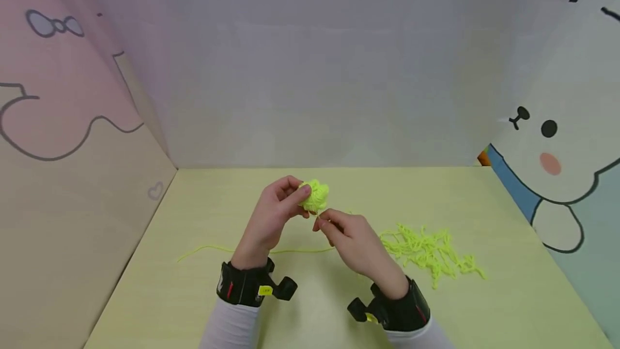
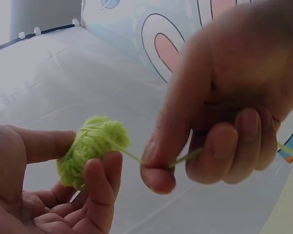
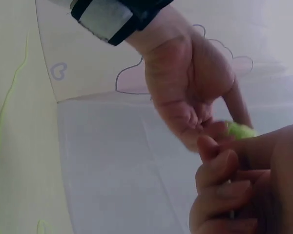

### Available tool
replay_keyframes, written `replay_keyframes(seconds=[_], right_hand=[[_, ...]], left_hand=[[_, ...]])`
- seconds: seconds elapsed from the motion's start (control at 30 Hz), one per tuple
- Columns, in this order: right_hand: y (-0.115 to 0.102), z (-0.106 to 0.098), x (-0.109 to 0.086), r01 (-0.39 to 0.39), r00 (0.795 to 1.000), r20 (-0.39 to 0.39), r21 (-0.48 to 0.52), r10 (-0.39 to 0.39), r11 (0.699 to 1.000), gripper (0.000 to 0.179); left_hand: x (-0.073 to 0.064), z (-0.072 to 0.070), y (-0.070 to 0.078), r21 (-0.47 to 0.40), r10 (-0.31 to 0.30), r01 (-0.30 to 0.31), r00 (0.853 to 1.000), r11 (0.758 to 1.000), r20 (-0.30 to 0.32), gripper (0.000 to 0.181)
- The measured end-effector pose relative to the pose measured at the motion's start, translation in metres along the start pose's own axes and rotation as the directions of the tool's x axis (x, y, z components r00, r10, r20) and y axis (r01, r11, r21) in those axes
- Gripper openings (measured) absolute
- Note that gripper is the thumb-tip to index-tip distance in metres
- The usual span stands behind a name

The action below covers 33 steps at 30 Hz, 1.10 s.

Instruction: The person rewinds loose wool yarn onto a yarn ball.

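A small ball of neon yellow-green yarn (image 1: pixel 316 196) is pinched between the thumb and fingers of my left hand (image 1: pixel 273 209), raised above the table. In the left wrist view the wound yarn ball (image 2: pixel 93 151) shows its wrapped strands, and one yarn strand (image 2: pixel 124 152) runs from it to my right hand (image 2: pixel 219 112). The right thumb and forefinger pinch that strand, the other fingers curled over it. From the head view, my right hand (image 1: pixel 356 241) is just below and to the right of the ball. The ball is mostly hidden in the right wrist view.
A loose tangled heap of the same yarn (image 1: pixel 431 252) lies on the pale table (image 1: pixel 145 306) at the right. A single yarn length (image 1: pixel 205 248) stretches leftward across the table behind the wrists. Cartoon-printed curtains (image 1: pixel 310 79) enclose the back and sides.
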State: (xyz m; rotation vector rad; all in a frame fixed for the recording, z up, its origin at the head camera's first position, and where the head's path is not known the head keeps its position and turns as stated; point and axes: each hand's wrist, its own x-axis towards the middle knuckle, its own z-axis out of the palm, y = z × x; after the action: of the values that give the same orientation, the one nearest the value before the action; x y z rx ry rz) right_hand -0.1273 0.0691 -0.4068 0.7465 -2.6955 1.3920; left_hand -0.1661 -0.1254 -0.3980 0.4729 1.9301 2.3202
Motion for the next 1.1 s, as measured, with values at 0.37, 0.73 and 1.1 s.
replay_keyframes(seconds=[0.37,0.73,1.1], right_hand=[[0.051,-0.014,0.023,-0.132,0.955,0.295,0.327,0.031,0.936,0.029],[0.035,-0.032,0.031,-0.092,0.982,0.184,0.293,0.038,0.952,0.033],[-0.007,-0.037,0.017,0.03,0.998,0.059,0.066,-0.034,0.997,0.021]], left_hand=[[-0.01,-0.012,-0.007,0.165,-0.115,0.067,0.946,0.984,0.302,0.021],[-0.007,-0.008,-0.012,0.359,-0.211,0.106,0.94,0.927,0.269,0.021],[-0.003,-0.012,-0.008,0.47,-0.135,0.09,0.989,0.878,0.063,0.032]])
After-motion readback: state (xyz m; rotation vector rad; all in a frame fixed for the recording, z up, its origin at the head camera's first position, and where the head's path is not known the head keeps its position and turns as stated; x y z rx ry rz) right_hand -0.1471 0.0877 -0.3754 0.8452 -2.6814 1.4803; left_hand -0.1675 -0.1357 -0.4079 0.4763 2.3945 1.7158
